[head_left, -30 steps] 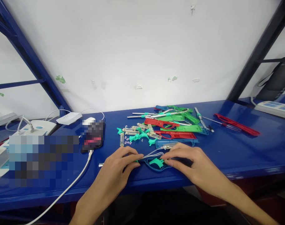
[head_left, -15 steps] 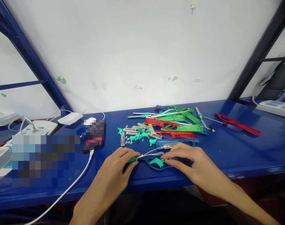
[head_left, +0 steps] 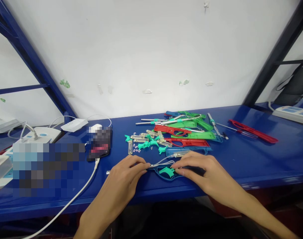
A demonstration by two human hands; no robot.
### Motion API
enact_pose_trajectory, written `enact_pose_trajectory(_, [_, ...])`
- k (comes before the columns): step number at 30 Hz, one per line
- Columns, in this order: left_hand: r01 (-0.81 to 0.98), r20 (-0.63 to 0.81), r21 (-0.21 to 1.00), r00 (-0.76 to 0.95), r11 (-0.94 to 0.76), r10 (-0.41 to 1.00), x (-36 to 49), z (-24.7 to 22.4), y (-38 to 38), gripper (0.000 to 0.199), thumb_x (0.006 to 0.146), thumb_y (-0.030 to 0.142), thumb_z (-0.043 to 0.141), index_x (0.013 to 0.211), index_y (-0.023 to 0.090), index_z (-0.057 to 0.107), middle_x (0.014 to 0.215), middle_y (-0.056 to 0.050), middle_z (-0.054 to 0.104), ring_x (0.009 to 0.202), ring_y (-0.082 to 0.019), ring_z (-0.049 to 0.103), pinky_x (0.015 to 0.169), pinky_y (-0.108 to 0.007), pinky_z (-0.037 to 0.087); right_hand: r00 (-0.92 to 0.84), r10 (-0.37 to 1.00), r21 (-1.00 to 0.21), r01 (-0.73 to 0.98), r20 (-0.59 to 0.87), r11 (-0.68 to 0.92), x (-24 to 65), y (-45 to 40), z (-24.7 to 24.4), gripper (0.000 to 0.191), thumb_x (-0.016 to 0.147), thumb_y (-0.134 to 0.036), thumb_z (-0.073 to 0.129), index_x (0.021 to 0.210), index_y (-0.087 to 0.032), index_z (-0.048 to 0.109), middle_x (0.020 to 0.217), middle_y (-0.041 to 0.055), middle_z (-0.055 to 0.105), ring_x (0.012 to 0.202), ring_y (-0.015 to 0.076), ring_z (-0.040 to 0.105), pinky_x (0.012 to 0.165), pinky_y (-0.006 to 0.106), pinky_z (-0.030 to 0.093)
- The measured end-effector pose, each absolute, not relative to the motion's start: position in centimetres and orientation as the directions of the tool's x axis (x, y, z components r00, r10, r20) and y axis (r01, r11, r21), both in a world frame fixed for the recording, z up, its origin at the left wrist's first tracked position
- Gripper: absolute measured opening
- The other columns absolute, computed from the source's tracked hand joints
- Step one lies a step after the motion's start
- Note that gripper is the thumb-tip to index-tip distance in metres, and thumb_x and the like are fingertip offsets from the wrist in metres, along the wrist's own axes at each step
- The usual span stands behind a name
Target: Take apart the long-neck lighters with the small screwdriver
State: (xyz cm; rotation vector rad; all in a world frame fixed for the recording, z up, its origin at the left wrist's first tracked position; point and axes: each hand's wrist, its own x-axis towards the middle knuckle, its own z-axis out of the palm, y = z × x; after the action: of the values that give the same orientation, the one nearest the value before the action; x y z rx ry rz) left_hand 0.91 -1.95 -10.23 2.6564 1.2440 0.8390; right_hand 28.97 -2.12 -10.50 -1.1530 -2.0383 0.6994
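Observation:
A blue lighter shell half [head_left: 175,178] lies near the table's front edge, with a green trigger [head_left: 167,171] in its handle loop. Fingers of my left hand [head_left: 127,177] are closed on the lighter's metal tube at the shell's left end. The tube's tip [head_left: 108,172] pokes out left of the wrist; its middle is covered. White wires [head_left: 163,162] run from there toward a clear fuel tank [head_left: 181,154]. My right hand [head_left: 203,172] pinches the shell beside the trigger, and what lies under its fingertips is hidden.
Behind my hands lie red shell halves [head_left: 188,142], green shell halves [head_left: 203,135], several metal tubes [head_left: 151,123], loose fuel tanks [head_left: 141,140] and green triggers [head_left: 147,144]. A separate red shell half [head_left: 261,132] lies right. Left are a phone [head_left: 100,144], its white cable [head_left: 84,189] and power strips [head_left: 46,134].
My left fingers have moved slightly right and now cover the green collar and tube end that showed before. The tube's tip has come into sight on the left. My right hand stays put.

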Motion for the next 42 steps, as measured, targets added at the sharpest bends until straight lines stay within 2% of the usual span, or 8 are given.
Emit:
enact_pose_trajectory(6, [0.661,0.456,0.300,0.534,-0.688,0.712,1.0,-10.1,-1.9,0.028,0.103,0.010,0.050,0.113,0.022,0.074,0.110,-0.006,0.072,0.094,-0.019,0.069,0.084,-0.032,0.057,-0.353,0.893,-0.739,0.514,0.281,0.436,29.0,-2.1,-10.4,0.015,0.097,-0.036,0.068,0.103,-0.036,0.082,0.107,-0.0018,0.079,0.102,0.0219,0.071,0.092,0.034,0.054])
enact_pose_trajectory(12, [0.676,0.427,0.314,0.527,-0.667,0.735,1.2,-10.0,-2.0,0.027,0.104,0.011,0.049,0.113,0.021,0.073,0.110,-0.006,0.072,0.098,-0.020,0.068,0.090,-0.035,0.056,-0.358,0.887,-0.733,0.512,0.292,0.448,29.0,-2.0,-10.5,0.016,0.097,-0.036,0.068,0.103,-0.034,0.082,0.106,0.0007,0.080,0.102,0.0245,0.072,0.091,0.036,0.055])
enact_pose_trajectory(22, [0.672,0.384,0.379,0.511,-0.636,0.769,1.3,-10.1,-2.2,0.030,0.107,0.015,0.047,0.120,0.028,0.070,0.116,-0.003,0.068,0.105,-0.018,0.066,0.093,-0.032,0.054,-0.347,0.895,-0.754,0.497,0.281,0.429,29.0,-2.1,-10.5,0.016,0.097,-0.035,0.069,0.105,-0.036,0.082,0.104,-0.0016,0.079,0.100,0.0214,0.071,0.092,0.034,0.053])
enact_pose_trajectory(26, [0.675,0.351,0.368,0.535,-0.639,0.768,1.2,-10.0,-2.2,0.035,0.106,0.012,0.045,0.125,0.030,0.069,0.117,-0.003,0.066,0.107,-0.019,0.064,0.094,-0.035,0.054,-0.350,0.897,-0.763,0.492,0.269,0.420,28.9,-2.2,-10.4,0.017,0.097,-0.036,0.068,0.106,-0.036,0.082,0.104,-0.0015,0.079,0.100,0.0218,0.071,0.093,0.035,0.053])
enact_pose_trajectory(31, [0.724,0.299,0.331,0.527,-0.605,0.795,1.5,-9.7,-2.3,0.037,0.104,0.005,0.044,0.122,0.025,0.070,0.116,-0.004,0.065,0.104,-0.021,0.064,0.090,-0.038,0.055,-0.348,0.900,-0.760,0.500,0.263,0.416,28.7,-2.3,-10.1,0.016,0.097,-0.036,0.068,0.106,-0.036,0.082,0.104,-0.0016,0.079,0.102,0.0219,0.070,0.094,0.035,0.052])
enact_pose_trajectory(35, [0.747,0.291,0.277,0.534,-0.604,0.794,1.8,-9.6,-2.4,0.038,0.101,0.002,0.044,0.120,0.023,0.069,0.115,-0.005,0.065,0.104,-0.023,0.063,0.094,-0.044,0.053,-0.354,0.897,-0.749,0.509,0.265,0.423,28.7,-2.2,-10.2,0.016,0.098,-0.036,0.067,0.104,-0.035,0.082,0.104,-0.0017,0.080,0.102,0.0216,0.070,0.094,0.035,0.051])
enact_pose_trajectory(38, [0.738,0.338,0.265,0.532,-0.621,0.776,2.0,-9.7,-2.7,0.033,0.104,0.008,0.044,0.120,0.024,0.068,0.117,-0.005,0.063,0.106,-0.023,0.061,0.098,-0.046,0.051,-0.358,0.884,-0.728,0.514,0.300,0.455,28.8,-2.0,-10.5,0.015,0.098,-0.034,0.068,0.103,-0.035,0.082,0.103,-0.0024,0.079,0.099,0.0202,0.071,0.091,0.032,0.052])
enact_pose_trajectory(42, [0.721,0.387,0.288,0.514,-0.630,0.766,2.1,-10.1,-3.0,0.025,0.106,0.020,0.049,0.125,0.026,0.065,0.120,-0.005,0.062,0.109,-0.023,0.060,0.096,-0.043,0.052,-0.368,0.861,-0.679,0.533,0.351,0.505,28.9,-2.1,-10.7,0.015,0.099,-0.032,0.067,0.106,-0.036,0.080,0.104,-0.0028,0.079,0.100,0.0191,0.070,0.091,0.031,0.053])
